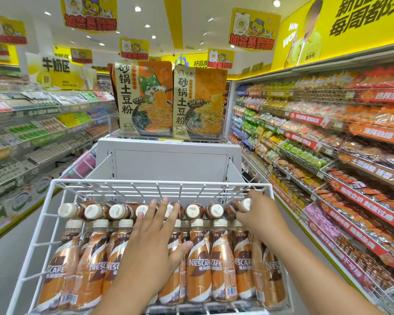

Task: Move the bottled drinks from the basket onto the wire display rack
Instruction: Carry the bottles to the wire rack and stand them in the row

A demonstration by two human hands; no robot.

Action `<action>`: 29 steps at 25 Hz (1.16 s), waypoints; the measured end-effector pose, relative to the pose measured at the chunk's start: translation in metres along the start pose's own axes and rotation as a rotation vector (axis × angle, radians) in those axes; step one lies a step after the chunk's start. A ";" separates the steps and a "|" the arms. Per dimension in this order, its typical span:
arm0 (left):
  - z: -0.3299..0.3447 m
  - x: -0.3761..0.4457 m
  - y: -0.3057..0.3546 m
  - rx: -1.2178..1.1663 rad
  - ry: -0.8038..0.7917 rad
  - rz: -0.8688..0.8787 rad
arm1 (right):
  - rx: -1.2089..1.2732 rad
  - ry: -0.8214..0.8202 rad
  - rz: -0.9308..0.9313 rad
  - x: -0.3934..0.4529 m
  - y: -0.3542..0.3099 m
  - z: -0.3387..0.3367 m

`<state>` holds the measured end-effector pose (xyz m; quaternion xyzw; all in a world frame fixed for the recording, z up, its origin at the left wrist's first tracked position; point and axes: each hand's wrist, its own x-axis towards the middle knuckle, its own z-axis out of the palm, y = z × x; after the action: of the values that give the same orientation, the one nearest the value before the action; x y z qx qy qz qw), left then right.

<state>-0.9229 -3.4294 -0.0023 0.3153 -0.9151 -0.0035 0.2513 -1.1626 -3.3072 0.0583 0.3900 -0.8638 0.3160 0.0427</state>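
Fingers of the right hand [257,214] curl round the neck and shoulder of the end bottle [238,206], the last one at the right of the back row, in the right-centre of the frame. That bottle lies on its side with its white cap turned toward the camera and slightly right, so its long axis runs away from the person, toward the far wall of the wire display rack [48,214]. It sits just under and ahead of the gripping fingertips, touching or nearly touching its neighbour in the back row [132,210], whose bottles all lie the same way, caps forward.

Closer to the camera, the front row [198,267] lies label-up, caps pointing away, butted against the caps of the row behind. The left hand [152,242] rests flat on this row at lower centre, fingers straight and spread, fingertips reaching the caps of the back row; it holds nothing. It looks to be steadying the bottles while the right hand seats the end one.

The right hand is plainly the nearer to the bottle being placed, and the gap it must settle into lies between the neighbouring bottle and the rack's right wall. No basket is visible, so how many bottles remain cannot be told.

Beyond the rack stand a grey shelf panel [168,164] and two noodle packets [168,101] at upper centre, with stocked shelves [328,137] down the right side.
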 end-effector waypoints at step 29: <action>-0.003 0.012 -0.025 0.134 -0.087 0.106 | -0.397 -0.104 -0.299 -0.076 -0.017 0.022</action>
<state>-0.9155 -3.4556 0.0023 0.2820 -0.9387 0.0576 0.1895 -1.0940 -3.2792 0.0253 0.5132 -0.8427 0.1100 0.1202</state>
